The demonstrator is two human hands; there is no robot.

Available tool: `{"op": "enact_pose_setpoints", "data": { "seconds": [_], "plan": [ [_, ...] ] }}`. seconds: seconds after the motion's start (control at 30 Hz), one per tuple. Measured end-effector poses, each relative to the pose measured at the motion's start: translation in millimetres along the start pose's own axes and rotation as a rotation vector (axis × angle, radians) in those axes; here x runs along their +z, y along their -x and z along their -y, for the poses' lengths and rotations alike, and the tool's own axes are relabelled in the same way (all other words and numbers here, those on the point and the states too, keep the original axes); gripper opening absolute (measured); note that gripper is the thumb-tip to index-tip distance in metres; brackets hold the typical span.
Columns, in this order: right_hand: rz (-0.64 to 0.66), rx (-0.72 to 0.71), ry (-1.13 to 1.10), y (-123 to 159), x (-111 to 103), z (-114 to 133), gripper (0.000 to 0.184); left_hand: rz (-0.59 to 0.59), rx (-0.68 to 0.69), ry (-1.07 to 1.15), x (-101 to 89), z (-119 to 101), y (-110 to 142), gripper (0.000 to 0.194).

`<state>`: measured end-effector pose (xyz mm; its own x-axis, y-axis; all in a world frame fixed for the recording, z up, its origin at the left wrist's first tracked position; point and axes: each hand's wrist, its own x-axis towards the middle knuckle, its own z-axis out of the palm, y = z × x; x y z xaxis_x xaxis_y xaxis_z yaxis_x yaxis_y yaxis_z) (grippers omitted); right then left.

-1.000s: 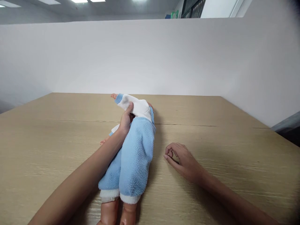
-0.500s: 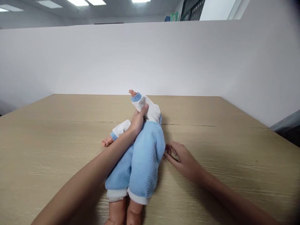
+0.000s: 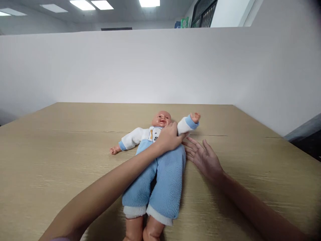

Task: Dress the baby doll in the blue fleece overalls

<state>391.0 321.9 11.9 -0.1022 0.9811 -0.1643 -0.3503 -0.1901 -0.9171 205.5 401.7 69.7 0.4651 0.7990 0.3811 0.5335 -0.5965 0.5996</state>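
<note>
A baby doll lies on its back, dressed in a blue and white fleece outfit with a cartoon face on the chest. Its head points away from me and its bare feet run off the bottom edge. My left hand reaches across the doll's chest and is closed around its side below the raised arm on the right; some fingertips are hidden. Beside the doll's hip, my right hand is open with the palm turned up. Its fingertips are at the outfit's edge, and whether they touch it I cannot tell.
The doll rests on a wooden table with seams across its top. White partition walls stand behind and at the right. Ceiling lights show above the partition.
The doll has rolled from its side onto its back, so its face and chest now show. My left hand has moved right with it. My right hand has opened and turned palm up.
</note>
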Motion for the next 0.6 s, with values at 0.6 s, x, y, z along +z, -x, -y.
{"op": "enact_pose_setpoints", "data": {
  "seconds": [0.6],
  "plan": [
    [0.075, 0.158, -0.337, -2, -3, 17, 0.09, -0.272, 0.04, -0.145, -81.0, 65, 98, 0.019]
  ]
}}
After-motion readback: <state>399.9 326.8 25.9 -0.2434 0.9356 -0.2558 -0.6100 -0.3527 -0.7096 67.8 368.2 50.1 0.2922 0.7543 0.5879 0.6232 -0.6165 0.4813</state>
